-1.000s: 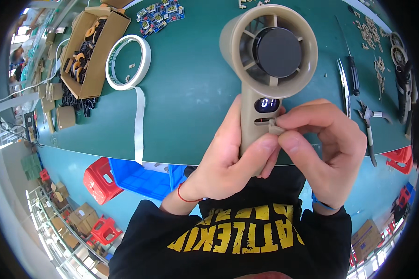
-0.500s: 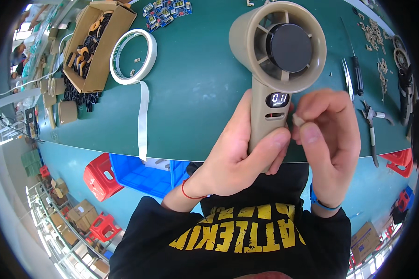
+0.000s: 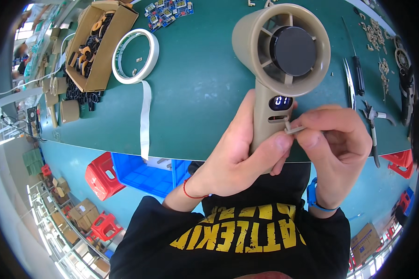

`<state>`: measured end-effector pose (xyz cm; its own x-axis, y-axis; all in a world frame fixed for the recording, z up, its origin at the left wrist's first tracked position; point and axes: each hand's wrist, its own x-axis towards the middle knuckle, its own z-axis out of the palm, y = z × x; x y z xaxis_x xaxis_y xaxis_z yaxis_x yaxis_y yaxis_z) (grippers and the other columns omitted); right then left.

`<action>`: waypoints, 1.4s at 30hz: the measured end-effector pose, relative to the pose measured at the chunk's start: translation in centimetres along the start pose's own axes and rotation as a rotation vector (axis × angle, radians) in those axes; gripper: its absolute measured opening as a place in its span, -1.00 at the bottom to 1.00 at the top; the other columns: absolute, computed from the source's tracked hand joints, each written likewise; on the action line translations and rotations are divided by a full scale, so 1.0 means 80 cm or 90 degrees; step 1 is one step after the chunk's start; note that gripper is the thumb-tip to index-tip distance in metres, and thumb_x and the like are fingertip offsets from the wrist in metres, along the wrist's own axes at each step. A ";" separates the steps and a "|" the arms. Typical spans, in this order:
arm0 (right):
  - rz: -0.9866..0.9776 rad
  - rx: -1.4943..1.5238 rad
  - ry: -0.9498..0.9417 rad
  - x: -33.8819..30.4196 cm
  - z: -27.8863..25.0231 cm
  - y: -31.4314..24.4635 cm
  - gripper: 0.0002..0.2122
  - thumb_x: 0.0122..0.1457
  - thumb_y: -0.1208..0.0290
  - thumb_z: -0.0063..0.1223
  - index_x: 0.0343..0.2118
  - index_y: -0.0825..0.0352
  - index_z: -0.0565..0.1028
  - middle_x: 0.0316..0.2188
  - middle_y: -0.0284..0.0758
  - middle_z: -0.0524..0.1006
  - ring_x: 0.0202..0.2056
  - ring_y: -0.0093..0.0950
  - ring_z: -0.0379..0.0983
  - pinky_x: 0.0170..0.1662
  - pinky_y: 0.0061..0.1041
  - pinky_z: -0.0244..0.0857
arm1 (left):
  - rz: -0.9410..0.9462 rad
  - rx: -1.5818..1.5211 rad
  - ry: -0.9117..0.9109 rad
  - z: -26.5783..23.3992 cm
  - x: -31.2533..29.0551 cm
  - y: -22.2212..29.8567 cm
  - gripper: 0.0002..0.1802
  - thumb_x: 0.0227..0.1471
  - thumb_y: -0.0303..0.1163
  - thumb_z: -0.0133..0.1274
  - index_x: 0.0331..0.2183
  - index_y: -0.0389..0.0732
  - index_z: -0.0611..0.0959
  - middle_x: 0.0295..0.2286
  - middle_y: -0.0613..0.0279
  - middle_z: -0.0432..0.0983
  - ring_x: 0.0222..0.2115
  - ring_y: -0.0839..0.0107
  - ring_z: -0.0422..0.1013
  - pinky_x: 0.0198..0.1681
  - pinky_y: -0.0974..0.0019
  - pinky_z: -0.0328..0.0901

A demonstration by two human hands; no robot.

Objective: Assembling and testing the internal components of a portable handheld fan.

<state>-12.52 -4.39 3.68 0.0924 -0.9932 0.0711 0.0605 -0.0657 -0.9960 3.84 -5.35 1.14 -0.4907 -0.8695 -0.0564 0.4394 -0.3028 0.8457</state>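
Note:
A beige handheld fan (image 3: 246,44) with a round ringed head and a dark hub stands upright in my left hand (image 3: 237,156), whose fingers and thumb wrap round its handle. On the handle a small lit display (image 3: 280,102) sits above a narrow slot. My right hand (image 3: 337,144) is closed in a pinch on a small beige plastic piece (image 3: 294,129) with a short upright stub. That piece is held beside the handle, just below the slot and close to my left thumb tip. Whether it touches the handle I cannot tell.
On the green table (image 3: 195,93), a tape roll (image 3: 152,60) trails a white strip, near a cardboard box (image 3: 88,88) of black and orange parts. Circuit boards (image 3: 167,14) lie at the back. Tweezers (image 3: 348,83), a screwdriver (image 3: 358,76), pliers (image 3: 371,125) and small beige parts (image 3: 375,35) lie right.
My right hand has turned and come nearer the slot, so the small beige piece now shows plainly. The fan has shifted slightly right and down in my left hand.

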 end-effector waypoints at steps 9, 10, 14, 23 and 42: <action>0.075 0.057 0.023 0.002 0.016 0.000 -0.88 0.04 0.65 0.10 -0.34 0.46 0.46 -0.34 -0.28 0.45 -0.39 -0.62 0.39 -0.29 -0.70 0.23 | -0.004 0.022 -0.016 -0.004 -0.003 0.001 -0.49 0.10 -0.52 -0.17 0.07 -0.33 0.08 -0.33 0.20 0.29 -0.53 0.58 0.29 -0.45 0.48 0.25; 0.056 0.067 0.010 0.003 0.016 0.006 -0.89 0.05 0.64 0.10 -0.34 0.46 0.45 -0.33 -0.27 0.45 -0.41 -0.60 0.40 -0.34 -0.69 0.26 | 0.006 0.021 -0.025 -0.005 -0.003 -0.001 -0.48 0.09 -0.53 -0.17 0.07 -0.33 0.07 -0.33 0.20 0.29 -0.52 0.58 0.28 -0.44 0.47 0.25; 0.122 0.167 0.013 0.003 0.020 0.008 -0.89 0.07 0.61 0.08 -0.34 0.45 0.42 -0.31 -0.24 0.46 -0.49 -0.55 0.43 -0.53 -0.64 0.36 | -0.004 -0.012 -0.002 -0.002 -0.003 -0.001 -0.48 0.09 -0.50 -0.17 0.06 -0.36 0.07 -0.35 0.19 0.30 -0.52 0.58 0.28 -0.44 0.47 0.25; -0.210 -0.207 0.035 0.002 0.016 0.022 -0.79 -0.11 0.75 0.15 -0.35 0.47 0.47 -0.32 -0.19 0.46 -0.51 -0.49 0.42 -0.51 -0.60 0.32 | 0.017 0.017 -0.015 -0.004 -0.006 -0.002 -0.52 0.12 -0.41 -0.17 0.01 -0.39 0.11 -0.40 0.19 0.32 -0.53 0.57 0.28 -0.45 0.47 0.25; -0.252 -0.083 0.100 0.000 0.020 0.032 -0.89 -0.01 0.67 0.07 -0.37 0.45 0.45 -0.44 -0.17 0.42 -0.54 -0.51 0.30 -0.52 -0.61 0.15 | 0.011 -0.015 0.016 0.003 -0.005 0.000 -0.54 0.12 -0.36 -0.13 -0.03 -0.38 0.14 -0.44 0.19 0.34 -0.56 0.58 0.29 -0.48 0.48 0.25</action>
<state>-10.81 -4.41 1.21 -0.0655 -0.8909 0.4494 -0.0653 -0.4455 -0.8929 3.87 -4.93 1.29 -0.4643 -0.8840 -0.0549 0.4655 -0.2963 0.8340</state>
